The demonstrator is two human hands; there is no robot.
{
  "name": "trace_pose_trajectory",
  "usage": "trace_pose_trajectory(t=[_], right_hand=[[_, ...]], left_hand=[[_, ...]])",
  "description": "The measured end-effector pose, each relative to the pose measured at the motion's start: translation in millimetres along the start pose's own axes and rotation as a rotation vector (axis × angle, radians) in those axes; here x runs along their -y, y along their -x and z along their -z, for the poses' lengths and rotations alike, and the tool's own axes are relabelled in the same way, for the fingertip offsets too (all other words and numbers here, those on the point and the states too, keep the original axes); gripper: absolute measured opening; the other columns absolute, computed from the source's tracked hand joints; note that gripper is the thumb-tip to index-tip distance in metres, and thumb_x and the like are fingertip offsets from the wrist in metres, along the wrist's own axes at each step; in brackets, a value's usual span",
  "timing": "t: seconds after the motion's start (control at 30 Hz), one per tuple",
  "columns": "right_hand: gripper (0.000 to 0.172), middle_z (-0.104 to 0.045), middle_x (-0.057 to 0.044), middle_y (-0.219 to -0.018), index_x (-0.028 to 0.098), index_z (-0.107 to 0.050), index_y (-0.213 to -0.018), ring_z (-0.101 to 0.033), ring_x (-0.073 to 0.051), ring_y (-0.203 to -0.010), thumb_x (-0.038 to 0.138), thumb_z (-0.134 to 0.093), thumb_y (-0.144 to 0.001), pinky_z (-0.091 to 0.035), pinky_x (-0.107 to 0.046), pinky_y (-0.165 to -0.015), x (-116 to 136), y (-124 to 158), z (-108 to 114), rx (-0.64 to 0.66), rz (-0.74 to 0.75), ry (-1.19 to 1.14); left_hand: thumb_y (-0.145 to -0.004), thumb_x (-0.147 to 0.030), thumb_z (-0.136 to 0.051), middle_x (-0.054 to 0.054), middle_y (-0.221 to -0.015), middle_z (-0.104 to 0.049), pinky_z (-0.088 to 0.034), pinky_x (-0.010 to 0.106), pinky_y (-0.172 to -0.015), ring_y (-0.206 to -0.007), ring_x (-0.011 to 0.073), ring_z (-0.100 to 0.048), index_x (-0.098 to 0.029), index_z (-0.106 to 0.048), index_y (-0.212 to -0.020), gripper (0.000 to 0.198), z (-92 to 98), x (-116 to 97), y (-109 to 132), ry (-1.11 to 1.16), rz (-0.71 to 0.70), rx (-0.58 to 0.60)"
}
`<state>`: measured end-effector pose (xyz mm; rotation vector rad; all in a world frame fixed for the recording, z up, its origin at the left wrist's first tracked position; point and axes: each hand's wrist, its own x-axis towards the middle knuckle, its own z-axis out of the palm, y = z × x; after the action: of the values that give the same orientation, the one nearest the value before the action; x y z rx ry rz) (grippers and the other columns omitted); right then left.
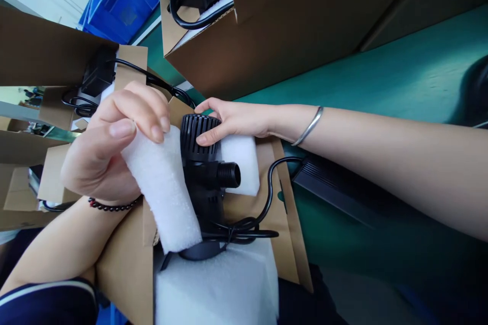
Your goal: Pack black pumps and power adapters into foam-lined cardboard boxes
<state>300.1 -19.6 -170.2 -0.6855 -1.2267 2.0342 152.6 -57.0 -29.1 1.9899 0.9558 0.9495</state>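
Observation:
A black submersible water pump (202, 162) with a ribbed intake and a threaded outlet (229, 174) rests in an open cardboard box (263, 203). My right hand (229, 122) grips the pump's ribbed end between thumb and fingers. My left hand (116, 142) is shut on a white foam strip (162, 188), which it presses against the pump's front. A second foam piece (242, 162) sits behind the pump, and a larger foam block (217, 289) lies below it. The pump's black cable (267, 203) curves beside it. Part of the pump is hidden by foam.
Other open cardboard boxes (247, 25) surround my hands, holding black units with cables (98, 72). A blue plastic crate (122, 2) stands at the top left. A green workbench (381, 81) extends right, with a flat black ribbed object (335, 183) on it.

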Motion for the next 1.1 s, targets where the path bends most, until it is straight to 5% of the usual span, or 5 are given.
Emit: trace_pose_trajectory(t=[0.33, 0.47, 0.6, 0.9, 1.1], right_hand=[[0.036, -0.068, 0.0, -0.084, 0.018, -0.054, -0.092, -0.068, -0.016, -0.07, 0.02, -0.084, -0.074, -0.055, -0.022, -0.057, -6, -10, 15, 0.183, 0.008, -0.108], [0.051, -0.069, 0.0, -0.087, 0.021, -0.057, -0.091, -0.068, -0.02, -0.076, 0.028, -0.097, -0.061, -0.054, -0.024, -0.057, -9, -5, 15, 0.047, 0.082, 0.112], [0.034, -0.068, -0.003, -0.09, 0.02, -0.064, -0.086, -0.064, -0.02, -0.075, 0.051, -0.077, -0.086, -0.049, -0.026, -0.056, -9, -3, 11, 0.011, 0.052, 0.245], [0.05, -0.059, 0.001, -0.076, 0.021, -0.052, -0.084, -0.053, -0.014, -0.068, 0.063, -0.079, -0.082, -0.038, -0.022, -0.054, 0, 2, 5, -0.141, 0.251, 0.425], [0.045, -0.053, 0.001, -0.07, 0.02, -0.049, -0.074, -0.044, -0.012, -0.059, 0.054, -0.07, -0.094, -0.029, -0.025, -0.049, 6, 6, -4, -0.192, 0.071, 0.493]], left_hand=[[-0.1, -0.05, -0.046, 0.003, -0.054, -0.042, -0.038, 0.034, -0.068, -0.061, 0.0166, -0.046, -0.022, -0.052, -0.045, 0.062, -7.9, 9, -7, 0.037, -0.022, 0.007], [-0.097, -0.025, -0.041, 0.003, -0.058, -0.044, -0.04, 0.031, -0.067, -0.062, 0.0145, -0.049, -0.02, -0.054, -0.049, 0.05, -5.8, 10, -4, 0.09, -0.019, 0.007], [-0.082, -0.003, -0.036, 0.003, -0.063, -0.047, -0.043, 0.029, -0.066, -0.062, 0.0134, -0.05, -0.019, -0.061, -0.056, 0.039, -0.6, 11, -1, 0.123, -0.004, 0.05], [-0.094, -0.029, -0.047, 0.003, -0.056, -0.045, -0.041, 0.031, -0.069, -0.064, 0.0153, -0.05, -0.021, -0.054, -0.047, 0.048, -5.9, 11, -5, 0.084, -0.033, -0.01], [-0.082, -0.014, -0.042, 0.003, -0.059, -0.046, -0.04, 0.029, -0.062, -0.058, 0.0134, -0.05, -0.019, -0.056, -0.051, 0.034, -2.4, 13, -5, 0.112, -0.069, 0.062]])
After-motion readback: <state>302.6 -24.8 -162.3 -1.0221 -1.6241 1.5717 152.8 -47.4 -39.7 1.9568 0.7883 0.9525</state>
